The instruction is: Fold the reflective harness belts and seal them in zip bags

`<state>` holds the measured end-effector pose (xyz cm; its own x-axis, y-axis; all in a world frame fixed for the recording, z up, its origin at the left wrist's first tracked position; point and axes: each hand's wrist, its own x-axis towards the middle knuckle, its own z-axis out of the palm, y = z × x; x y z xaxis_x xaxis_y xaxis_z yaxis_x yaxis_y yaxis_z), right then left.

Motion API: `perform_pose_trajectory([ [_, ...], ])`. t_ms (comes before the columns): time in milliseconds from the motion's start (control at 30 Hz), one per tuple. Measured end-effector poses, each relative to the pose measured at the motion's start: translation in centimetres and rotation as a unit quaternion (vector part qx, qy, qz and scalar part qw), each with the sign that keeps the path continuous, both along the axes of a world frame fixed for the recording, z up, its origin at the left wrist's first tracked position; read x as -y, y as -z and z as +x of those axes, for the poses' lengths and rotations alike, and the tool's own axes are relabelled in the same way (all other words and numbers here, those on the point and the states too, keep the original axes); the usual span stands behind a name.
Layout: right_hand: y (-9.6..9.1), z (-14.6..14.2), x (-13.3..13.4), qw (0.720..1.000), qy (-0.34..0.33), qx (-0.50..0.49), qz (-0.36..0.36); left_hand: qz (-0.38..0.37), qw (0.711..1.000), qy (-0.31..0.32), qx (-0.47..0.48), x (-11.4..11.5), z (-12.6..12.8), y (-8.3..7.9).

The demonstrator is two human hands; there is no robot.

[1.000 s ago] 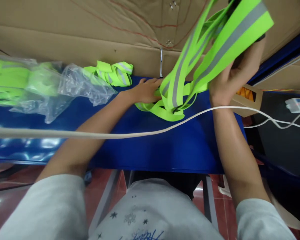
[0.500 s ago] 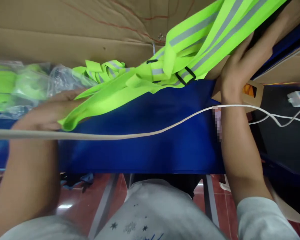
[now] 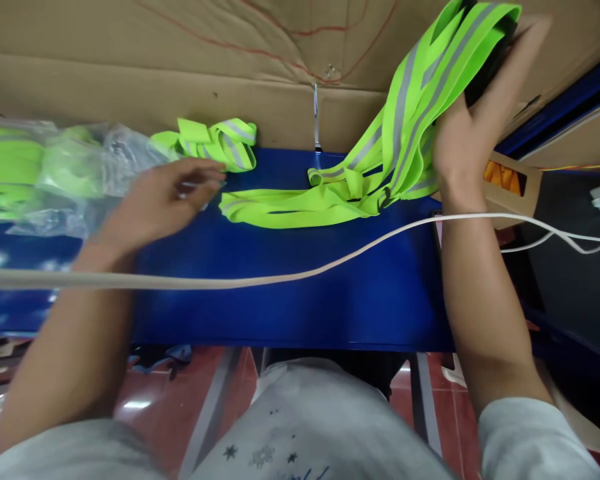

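Note glossy blue tabletop [image 3: 280, 307] against brown cardboard [image 3: 105, 87], red tiled floor [image 3: 193, 377] below. Find fluorescent yellow-green reflective webbing [image 3: 420, 100], grey-striped, looped: gripped aloft in right hand [image 3: 460, 143], fingers mostly hidden; lower loops on tabletop. Left hand [image 3: 165, 197] apart, fingers loosely parted.

Wall [image 3: 105, 77]: brown and cardboard-like, filling the view from 10 to 1 o'clock, crossed by a horizontal crease
Red lines [image 3: 253, 50]: thin, curving over the wall around 12 o'clock
Surface [image 3: 290, 307]: glossy blue, wide across the middle, its near edge toward 6 o'clock
Beam [image 3: 570, 100]: blue, slanting at 2 o'clock
Floor [image 3: 190, 387]: red tiles, at 7 and 5 o'clock
Light: pale glare on the surface at 9 o'clock, on the floor at 8
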<state>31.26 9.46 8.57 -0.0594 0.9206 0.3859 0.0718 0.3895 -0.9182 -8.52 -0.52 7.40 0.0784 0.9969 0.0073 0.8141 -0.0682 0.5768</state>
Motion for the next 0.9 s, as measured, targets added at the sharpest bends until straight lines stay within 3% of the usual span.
perform_pose_trajectory([
  [67,0.0,-0.6,0.6,1.000,-0.010,-0.020,-0.020,0.058,0.993,0.089,0.046,-0.2,3.4,0.1],
  [167,0.0,-1.3,0.7,0.998,-0.020,-0.058,-0.020,0.105,0.972,0.208,-0.026,-1.5,8.5,0.7],
  [267,-0.1,-1.8,-0.3,0.990,0.002,-0.129,0.056,0.133,0.953,0.255,-0.096,-3.5,12.4,1.5],
  [367,-0.2,-1.9,-1.6,0.973,0.021,-0.190,0.132,0.083,0.953,0.279,-0.079,-5.6,14.4,2.5],
  [467,-0.3,-1.3,-2.8,0.959,0.044,-0.212,0.181,0.025,0.962,0.262,-0.075,-7.0,14.2,3.7],
  [567,-0.5,-0.1,-4.0,0.944,0.060,-0.217,0.241,0.028,0.970,0.219,-0.101,-7.5,12.0,4.4],
  [667,-0.8,0.6,-4.4,0.938,0.049,-0.226,0.259,-0.011,0.971,0.164,-0.175,-7.4,9.4,4.1],
  [800,-1.2,0.5,-2.6,0.969,-0.005,-0.182,0.167,-0.030,0.965,0.081,-0.249,-6.9,8.2,2.4],
  [900,-1.3,0.4,-0.9,0.987,-0.068,-0.112,0.098,0.071,0.979,0.041,-0.187,-6.4,9.4,1.2],
])
